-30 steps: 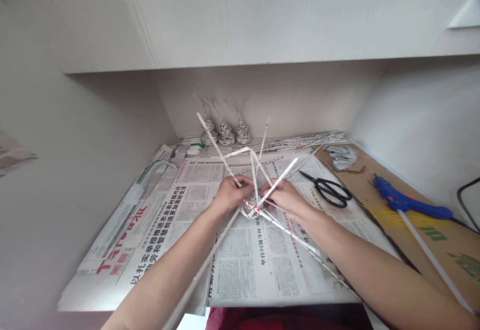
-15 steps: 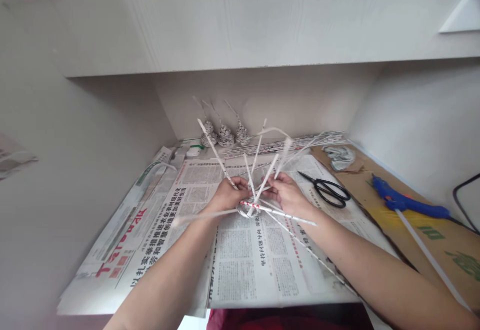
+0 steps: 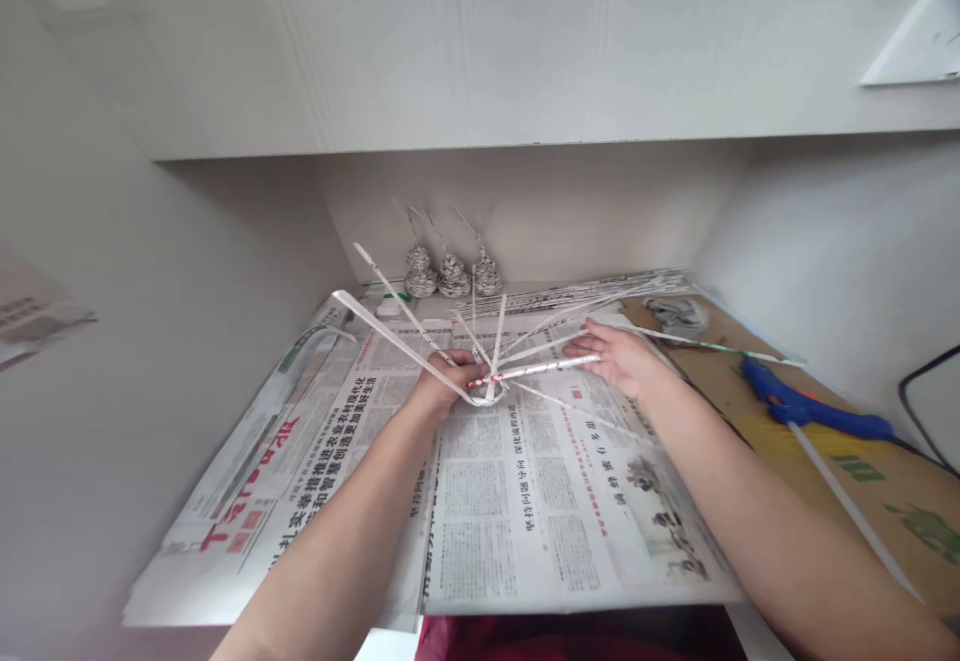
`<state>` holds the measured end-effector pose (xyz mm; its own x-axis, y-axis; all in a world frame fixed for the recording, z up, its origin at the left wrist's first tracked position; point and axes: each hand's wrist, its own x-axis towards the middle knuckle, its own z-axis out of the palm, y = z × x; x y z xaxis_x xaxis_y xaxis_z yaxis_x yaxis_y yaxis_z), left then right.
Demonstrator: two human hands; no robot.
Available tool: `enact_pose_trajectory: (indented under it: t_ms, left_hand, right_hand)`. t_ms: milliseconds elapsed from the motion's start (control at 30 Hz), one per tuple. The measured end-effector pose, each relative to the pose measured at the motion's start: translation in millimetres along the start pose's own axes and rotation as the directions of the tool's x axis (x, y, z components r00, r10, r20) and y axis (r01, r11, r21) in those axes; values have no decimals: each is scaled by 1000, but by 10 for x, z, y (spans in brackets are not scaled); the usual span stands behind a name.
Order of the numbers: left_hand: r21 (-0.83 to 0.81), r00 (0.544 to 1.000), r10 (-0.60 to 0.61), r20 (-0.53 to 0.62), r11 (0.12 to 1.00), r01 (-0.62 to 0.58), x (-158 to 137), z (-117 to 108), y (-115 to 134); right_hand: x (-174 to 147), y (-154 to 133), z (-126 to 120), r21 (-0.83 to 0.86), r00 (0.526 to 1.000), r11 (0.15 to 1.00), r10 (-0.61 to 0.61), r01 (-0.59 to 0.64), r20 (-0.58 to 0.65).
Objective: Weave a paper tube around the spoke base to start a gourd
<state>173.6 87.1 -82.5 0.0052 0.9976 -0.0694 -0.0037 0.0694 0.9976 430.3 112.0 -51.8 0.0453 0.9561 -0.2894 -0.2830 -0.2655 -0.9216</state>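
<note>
A small weaving of rolled newspaper tubes (image 3: 489,394) is in front of me, with several tubes fanning up and outward from its round base. My left hand (image 3: 448,381) is closed around the far left side of the base. To the right, my right hand (image 3: 616,353) has thumb and fingers closed on a long paper tube (image 3: 712,343), which runs from the base through the fingers and out to the right. A shorter tube with red marks (image 3: 551,369) ends at its fingertips. The fingers hide part of the grip.
Newspaper sheets (image 3: 480,521) cover the tabletop. Several woven gourd shapes (image 3: 454,276) stand against the back wall beside a pile of paper tubes (image 3: 570,293). On the cardboard (image 3: 810,471) at right lie a blue glue gun (image 3: 817,406) and crumpled paper (image 3: 677,316). A cabinet front (image 3: 480,51) overhangs.
My right hand has moved right and away from the base, drawing the long tube out sideways. The weaving has turned and tilted in my left hand. My right arm now hides the scissors.
</note>
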Motion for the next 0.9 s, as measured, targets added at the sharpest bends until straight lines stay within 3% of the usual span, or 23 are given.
enact_pose_trajectory:
  t_ms: [67,133,200,267,300,333,400,467,533,600,667,900]
  left_hand:
    - [-35,1000,-8,-22,999,7,32,-30,0]
    - [-50,999,-14,-48,999,12,58,-53,-1]
    - [-68,996,-18,-92,998,12,78,-65,0]
    - [-104,993,-21,-119,995,9,88,-64,8]
    - [-127,992,-22,-121,992,7,89,-57,15]
    - [-155,993,-24,-119,988,6,86,-47,22]
    - [-214,994,-25,-103,977,2,70,-15,32]
    - [-257,997,-26,-75,966,6,43,28,31]
    - [-257,999,-26,-34,966,16,9,75,17]
    - [-202,1000,-15,-8,979,13,-22,117,-4]
    - [-124,1000,6,10,992,-5,-46,151,-20]
    - [33,998,59,-36,998,-58,-89,218,-24]
  right_hand:
    - [-37,-20,34,-141,995,988,-58,68,76]
    - [-73,-74,78,-281,978,937,-204,208,41]
    - [-128,-139,126,-456,897,803,-442,383,-25]
    - [-224,-164,188,-590,809,646,-588,484,20]
    - [-286,-145,228,-613,817,619,-572,491,77]
    - [-354,-102,276,-612,862,638,-483,467,155]
    - [-480,46,387,-580,936,748,-163,323,311]
    - [-555,234,499,-493,908,861,102,124,407]
    - [-553,401,582,-286,883,954,210,-90,421]
    - [-491,509,614,-53,894,978,208,-204,396]
    - [-413,558,602,59,924,975,181,-212,337]
    - [-364,599,585,6,970,999,39,-41,241]
